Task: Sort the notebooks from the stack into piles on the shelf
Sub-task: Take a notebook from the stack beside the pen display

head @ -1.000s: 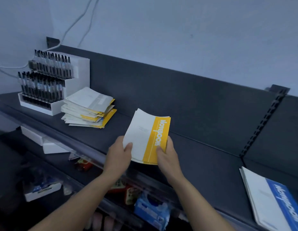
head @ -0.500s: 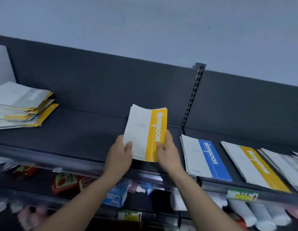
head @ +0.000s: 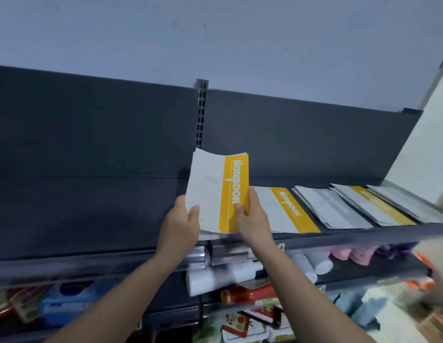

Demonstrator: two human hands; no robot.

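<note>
I hold a small bunch of white notebooks above the dark shelf; the top one has a yellow band with the word "Notebook". My left hand grips its lower left edge, thumb on the cover. My right hand grips the lower right edge over the yellow band. On the shelf to the right lie sorted piles: a yellow-banded notebook, a grey-white pile, another yellow-banded pile and a pale pile at the far right.
A slotted upright divides the shelf's dark back panel. The shelf below holds white bottles, a red bottle, blue packets and pink items. A pale wall closes off the right end.
My view has swung right along the shelf with the notebooks in both hands. The left stack has left the view, the blue notebook is now hidden and more sorted piles show.
</note>
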